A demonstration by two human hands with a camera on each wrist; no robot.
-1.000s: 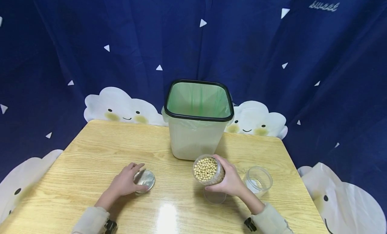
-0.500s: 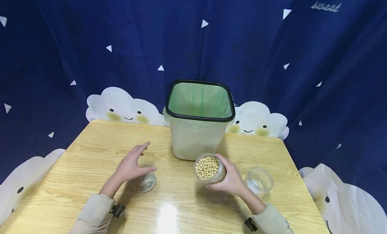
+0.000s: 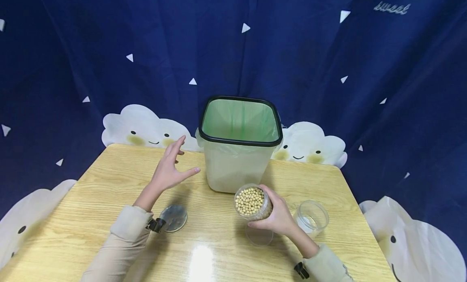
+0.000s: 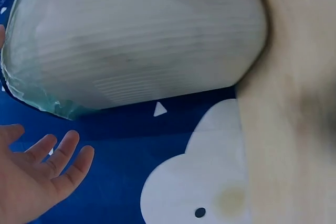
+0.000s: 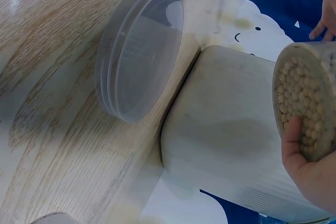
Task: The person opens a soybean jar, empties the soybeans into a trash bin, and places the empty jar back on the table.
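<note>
R hand grips bean jar, L hand raised, empty

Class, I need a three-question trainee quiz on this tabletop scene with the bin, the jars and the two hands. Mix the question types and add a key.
1. True or false: the right hand grips the jar of beans.
2. What is the left hand doing? A) pressing the lid B) raised with straight fingers, holding nothing C) gripping the bin
3. Fill in: the bin is lined with a ____ bag.

Key: 1 true. 2 B; the lid lies on the table apart from that hand. 3 green.
</note>
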